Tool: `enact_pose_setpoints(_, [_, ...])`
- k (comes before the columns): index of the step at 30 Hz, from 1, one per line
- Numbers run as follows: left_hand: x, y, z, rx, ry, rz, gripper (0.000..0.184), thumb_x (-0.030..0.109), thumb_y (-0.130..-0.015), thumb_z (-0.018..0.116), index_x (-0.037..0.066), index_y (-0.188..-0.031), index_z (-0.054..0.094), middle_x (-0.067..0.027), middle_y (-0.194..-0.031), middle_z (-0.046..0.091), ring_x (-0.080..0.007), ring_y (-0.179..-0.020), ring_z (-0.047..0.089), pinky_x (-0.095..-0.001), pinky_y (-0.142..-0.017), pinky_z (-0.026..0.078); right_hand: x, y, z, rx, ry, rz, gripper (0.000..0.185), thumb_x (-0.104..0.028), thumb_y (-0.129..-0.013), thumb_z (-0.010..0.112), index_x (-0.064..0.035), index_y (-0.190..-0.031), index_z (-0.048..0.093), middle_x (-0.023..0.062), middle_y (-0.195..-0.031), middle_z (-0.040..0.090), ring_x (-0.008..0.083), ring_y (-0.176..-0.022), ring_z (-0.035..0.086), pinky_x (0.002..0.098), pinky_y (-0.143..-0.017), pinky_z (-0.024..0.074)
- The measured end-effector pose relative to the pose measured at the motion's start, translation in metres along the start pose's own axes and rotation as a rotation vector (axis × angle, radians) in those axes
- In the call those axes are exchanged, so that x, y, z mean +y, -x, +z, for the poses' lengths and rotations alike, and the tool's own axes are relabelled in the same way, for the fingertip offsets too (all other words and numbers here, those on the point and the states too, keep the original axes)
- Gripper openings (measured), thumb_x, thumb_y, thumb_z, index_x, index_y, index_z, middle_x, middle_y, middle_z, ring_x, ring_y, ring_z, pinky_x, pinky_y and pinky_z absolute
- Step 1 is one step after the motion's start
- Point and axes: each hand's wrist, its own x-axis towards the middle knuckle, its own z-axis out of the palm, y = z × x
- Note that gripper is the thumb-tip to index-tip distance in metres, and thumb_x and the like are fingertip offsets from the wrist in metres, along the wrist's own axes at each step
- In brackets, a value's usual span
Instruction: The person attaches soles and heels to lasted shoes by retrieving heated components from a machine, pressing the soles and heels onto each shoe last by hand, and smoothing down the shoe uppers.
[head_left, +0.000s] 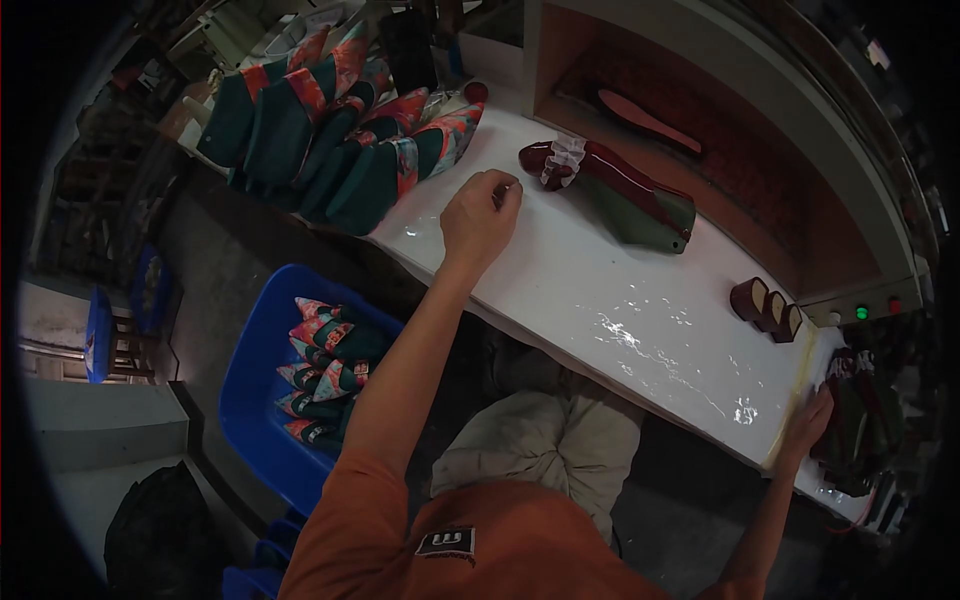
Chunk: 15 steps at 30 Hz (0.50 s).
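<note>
My left hand (480,222) is over the white tabletop (560,285) with its fingers curled; what they hold, if anything, is hidden. Just right of it lies a green shoe last (640,212) with a dark red upper and a pale ruffle at its toe. My right hand (808,425) is at the table's right end, fingers stretched out against a group of similar green and red lasts (858,425). Three small dark red pieces (768,310) with tan faces stand together near the table's back edge.
Several dark green lasts (280,135) with orange floral toes crowd the table's left end. More fill a blue bin (250,395) below. Behind the table stands an open-fronted housing (690,60) with a reddish sole-shaped piece (650,120) inside and a green light (862,313).
</note>
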Motion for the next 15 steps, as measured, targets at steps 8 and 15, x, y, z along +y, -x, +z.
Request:
enact_pose_setpoints(8, [-0.002,-0.001,0.003,0.005,0.012,-0.005,0.018,0.022,-0.087,0.065,0.008,-0.095,0.072,-0.0061,-0.077,0.068,-0.0177,-0.069,0.065,-0.0315,-0.066,0.050,-0.007,0.001,-0.004,0.115,0.082,-0.115,0.046,-0.032,-0.106,0.038,0.0048,-0.128,0.054,0.0197,-0.126,0.059,0.0287,-0.118,0.056,0.0380,-0.101,0.0418])
enact_pose_setpoints(15, [-0.002,-0.003,0.002,0.003,-0.001,-0.006,0.020,0.024,-0.087,0.065,0.007,-0.097,0.072,-0.0073,-0.081,0.070,-0.0180,-0.069,0.065,-0.0316,-0.066,0.050,-0.220,0.069,0.028,-0.397,-0.921,-0.191,0.086,-0.070,-0.096,0.026,0.0029,-0.136,0.047,0.0191,-0.136,0.053,0.0299,-0.126,0.052,0.0448,-0.098,0.0458])
